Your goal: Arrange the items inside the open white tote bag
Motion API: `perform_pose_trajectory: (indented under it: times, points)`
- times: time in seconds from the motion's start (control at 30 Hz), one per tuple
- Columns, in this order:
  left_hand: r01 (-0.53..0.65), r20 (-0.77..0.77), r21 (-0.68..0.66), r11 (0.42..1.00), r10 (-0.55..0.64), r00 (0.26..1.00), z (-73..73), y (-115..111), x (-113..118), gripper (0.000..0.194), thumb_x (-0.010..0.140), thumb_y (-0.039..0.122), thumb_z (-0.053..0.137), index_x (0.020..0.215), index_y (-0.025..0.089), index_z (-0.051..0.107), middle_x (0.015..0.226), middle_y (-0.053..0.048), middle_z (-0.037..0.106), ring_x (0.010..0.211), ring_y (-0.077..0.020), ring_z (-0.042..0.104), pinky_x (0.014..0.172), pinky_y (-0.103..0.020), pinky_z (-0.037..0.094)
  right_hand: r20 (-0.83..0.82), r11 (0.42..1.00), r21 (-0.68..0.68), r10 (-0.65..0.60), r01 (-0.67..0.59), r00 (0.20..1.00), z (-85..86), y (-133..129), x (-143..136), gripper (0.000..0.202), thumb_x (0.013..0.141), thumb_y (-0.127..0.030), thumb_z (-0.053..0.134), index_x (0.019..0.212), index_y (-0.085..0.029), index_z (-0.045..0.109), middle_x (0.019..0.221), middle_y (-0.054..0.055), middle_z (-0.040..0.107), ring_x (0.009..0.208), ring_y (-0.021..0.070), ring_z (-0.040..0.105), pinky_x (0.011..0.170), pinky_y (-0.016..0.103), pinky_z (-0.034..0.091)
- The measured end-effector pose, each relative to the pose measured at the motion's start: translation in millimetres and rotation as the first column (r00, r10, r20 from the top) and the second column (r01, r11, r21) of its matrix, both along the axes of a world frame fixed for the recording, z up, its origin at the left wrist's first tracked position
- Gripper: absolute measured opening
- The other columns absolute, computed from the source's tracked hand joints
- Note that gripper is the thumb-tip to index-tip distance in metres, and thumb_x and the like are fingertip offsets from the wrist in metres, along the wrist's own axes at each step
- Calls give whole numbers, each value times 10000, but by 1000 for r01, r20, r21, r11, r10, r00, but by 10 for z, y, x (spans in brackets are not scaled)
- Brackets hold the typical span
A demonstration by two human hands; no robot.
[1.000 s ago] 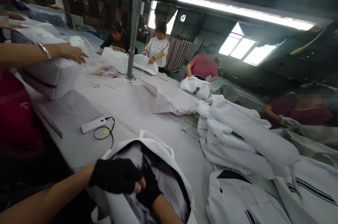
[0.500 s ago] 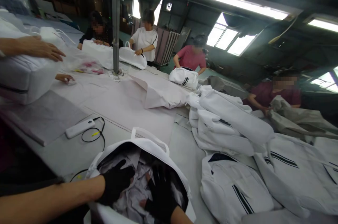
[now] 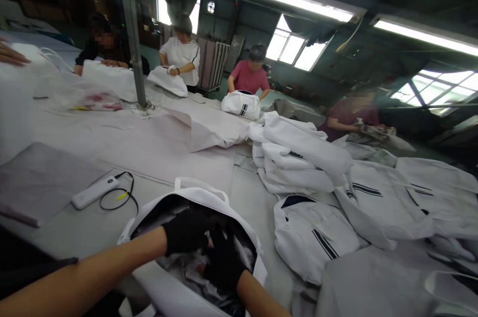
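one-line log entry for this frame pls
left hand: gloved, inside white bag | right hand: gloved, inside bag on crumpled paper | nearby: power bank, flat bags

Both hands in black gloves, forearms bare. Left hand [image 3: 185, 231] reaches in from lower left, forearm nearly level, fingers curled inward, knuckles up. Right hand [image 3: 224, 262] comes up from the bottom edge, fingers bent downward. The two hands nearly touch, close together.

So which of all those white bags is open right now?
The white bag nearest the camera: both gloved hands, left hand and right hand, reach into its gaping mouth. The bags beside it lie flat.
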State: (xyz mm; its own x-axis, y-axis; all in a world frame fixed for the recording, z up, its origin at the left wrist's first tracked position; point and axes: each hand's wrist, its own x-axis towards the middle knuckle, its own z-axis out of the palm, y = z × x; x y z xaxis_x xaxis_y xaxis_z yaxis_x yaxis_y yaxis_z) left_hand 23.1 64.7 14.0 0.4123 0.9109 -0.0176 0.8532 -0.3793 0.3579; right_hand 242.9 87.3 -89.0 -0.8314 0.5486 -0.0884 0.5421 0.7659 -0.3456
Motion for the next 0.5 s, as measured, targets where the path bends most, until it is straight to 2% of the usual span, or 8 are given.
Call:
perform_pose_trajectory:
  times: [0.03,0.07,0.1,0.17,0.27,0.33,0.43,0.5]
  points:
    - [-12,-31,64,998,14,999,132,126,-14,520,824,395,571,1327,264,547,1169,-61,653,1035,-280,596,904,-387,431,-3,1000,-3,7,-7,1000,31,-2,-2,885,778,-594,636,1500,-395,164,1587,107,90,1441,385,87,1123,630,22]
    - [-26,-63,94,995,32,997,223,255,-43,683,770,418,639,1407,252,456,1283,-110,583,1109,-328,550,929,-441,410,1,1000,-9,14,-14,1000,59,-7,2,898,771,-609,637,1502,-386,166,1586,111,76,1442,383,79,1121,631,22]
    - [-60,-124,98,993,72,990,267,377,-85,837,693,411,711,1449,244,393,1366,-163,506,1162,-386,501,939,-504,386,5,1000,-8,11,-11,1000,83,-17,14,896,767,-619,636,1501,-377,183,1584,112,80,1443,378,75,1122,627,20]
    - [-131,-254,23,991,133,958,228,577,-193,956,610,397,773,1462,239,369,1328,-215,516,1105,-415,527,880,-530,409,9,999,14,-45,45,999,129,-57,68,835,775,-620,624,1485,-350,278,1575,110,152,1445,368,83,1133,608,5]
    - [-139,-303,-67,988,113,946,25,708,-307,712,761,417,667,1414,254,435,1082,-139,653,913,-297,618,793,-407,462,-4,969,36,-243,243,970,222,-159,212,732,812,-613,573,1452,-315,380,1564,103,220,1446,354,117,1163,546,64]
    - [-81,-270,-45,996,66,960,-62,680,-280,581,853,392,578,1401,255,444,1057,-98,659,920,-262,615,812,-382,456,10,941,-10,-337,337,941,297,-235,330,793,767,-631,619,1458,-350,350,1574,98,190,1437,387,131,1150,564,116]
    - [10,-247,-14,1000,-13,969,-78,488,-92,515,888,354,539,1388,259,464,1145,-101,632,975,-264,602,845,-396,462,64,929,-138,-337,343,939,370,-318,515,921,658,-675,696,1453,-435,297,1579,70,189,1426,419,147,1132,602,120]
    - [87,-252,-5,996,-85,964,-108,295,68,514,886,344,539,1393,300,461,1216,-116,608,985,-276,612,844,-418,486,107,922,-223,-301,318,948,359,-330,631,993,634,-732,664,1476,-409,248,1576,74,199,1427,416,144,1143,587,122]
